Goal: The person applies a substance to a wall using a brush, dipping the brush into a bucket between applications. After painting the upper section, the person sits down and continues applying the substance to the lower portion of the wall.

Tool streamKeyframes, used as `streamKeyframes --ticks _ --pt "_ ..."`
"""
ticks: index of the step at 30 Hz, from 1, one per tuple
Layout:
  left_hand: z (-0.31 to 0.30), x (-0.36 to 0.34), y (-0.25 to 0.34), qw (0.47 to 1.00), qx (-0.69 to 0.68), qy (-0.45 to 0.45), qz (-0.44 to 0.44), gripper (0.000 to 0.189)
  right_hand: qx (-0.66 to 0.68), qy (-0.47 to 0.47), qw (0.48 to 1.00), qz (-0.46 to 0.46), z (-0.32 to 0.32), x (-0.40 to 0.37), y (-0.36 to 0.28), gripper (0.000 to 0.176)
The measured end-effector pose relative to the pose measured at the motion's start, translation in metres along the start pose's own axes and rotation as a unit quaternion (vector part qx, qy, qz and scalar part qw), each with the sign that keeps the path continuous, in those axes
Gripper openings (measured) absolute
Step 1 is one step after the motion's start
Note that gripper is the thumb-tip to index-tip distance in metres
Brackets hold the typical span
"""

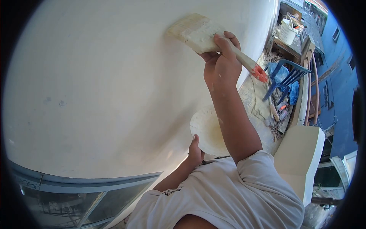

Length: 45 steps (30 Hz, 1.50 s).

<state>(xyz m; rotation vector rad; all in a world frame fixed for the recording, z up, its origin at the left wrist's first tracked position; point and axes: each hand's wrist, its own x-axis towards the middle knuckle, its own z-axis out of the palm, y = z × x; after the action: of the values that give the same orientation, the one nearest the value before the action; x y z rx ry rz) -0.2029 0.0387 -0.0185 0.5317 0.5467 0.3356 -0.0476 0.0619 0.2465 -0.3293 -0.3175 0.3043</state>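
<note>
My right hand (225, 65) is wrapped round the handle of a wide paintbrush (194, 31), whose pale, paint-caked head points to the upper left. The bristle tips are right at the white wall (95, 76), and the red end of the handle sticks out to the right, past my wrist. Lower down, my left hand (196, 153) grips the rim of a round white bowl (206, 126), thumb on the near side. Creamy white residue coats the bowl's inside. My right forearm covers part of its right side.
A window (91, 202) lies along the wall's lower left. To the right are a blue plastic chair (284, 78), scattered debris (280, 114) and a white parapet (297, 149). A white bucket (288, 31) stands on a wooden table (289, 49) farther off.
</note>
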Motion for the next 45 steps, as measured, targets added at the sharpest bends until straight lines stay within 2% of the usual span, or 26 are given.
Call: streamKeyframes --ticks 2,6,8,10,12,15,20,22,27,31,34,38,45 --pt "-0.001 0.002 0.0 1.0 0.001 0.005 -0.002 0.055 0.004 -0.013 1.0 0.003 0.006 0.002 0.006 0.032" --pt "-0.004 -0.001 0.001 1.0 -0.008 -0.013 -0.002 0.055 -0.044 0.028 0.998 0.046 -0.014 0.0 0.019 0.032" --pt "-0.002 -0.001 0.002 1.0 -0.008 -0.017 0.003 0.055 -0.028 0.018 0.999 0.035 -0.008 -0.001 0.005 0.032" --pt "-0.002 -0.002 0.003 1.0 0.005 0.011 0.002 0.056 -0.009 -0.007 1.0 -0.013 0.003 -0.001 -0.006 0.032" --pt "-0.001 -0.003 0.005 1.0 0.003 0.011 -0.002 0.056 0.007 -0.025 1.0 -0.016 0.007 0.003 -0.003 0.033" --pt "-0.005 -0.006 0.005 1.0 -0.001 0.007 -0.002 0.056 -0.06 0.012 0.998 0.031 -0.007 0.003 0.017 0.033" --pt "-0.003 -0.005 0.008 1.0 -0.006 0.008 -0.003 0.055 -0.042 0.0 0.999 0.01 -0.001 0.001 0.0 0.032" --pt "-0.003 -0.005 0.008 1.0 -0.005 0.011 -0.004 0.055 0.006 -0.008 1.0 -0.016 0.009 0.003 -0.002 0.032" --pt "-0.005 -0.005 0.01 1.0 0.005 -0.004 0.003 0.056 -0.057 0.009 0.997 0.043 -0.015 -0.001 0.018 0.034" --pt "-0.008 -0.001 0.01 1.0 0.009 0.009 -0.003 0.056 0.019 0.013 1.0 0.003 0.007 -0.007 -0.004 0.031" --pt "-0.007 -0.001 0.01 1.0 0.006 0.013 -0.008 0.056 0.006 -0.01 1.0 0.008 0.013 -0.006 0.009 0.031" --pt "-0.003 0.0 0.011 1.0 -0.001 -0.006 -0.009 0.055 -0.054 0.039 0.996 0.065 -0.019 -0.018 0.026 0.033" --pt "-0.008 0.004 0.006 1.0 0.002 -0.013 -0.024 0.055 0.03 -0.003 1.0 0.0 0.004 -0.015 0.003 0.032"
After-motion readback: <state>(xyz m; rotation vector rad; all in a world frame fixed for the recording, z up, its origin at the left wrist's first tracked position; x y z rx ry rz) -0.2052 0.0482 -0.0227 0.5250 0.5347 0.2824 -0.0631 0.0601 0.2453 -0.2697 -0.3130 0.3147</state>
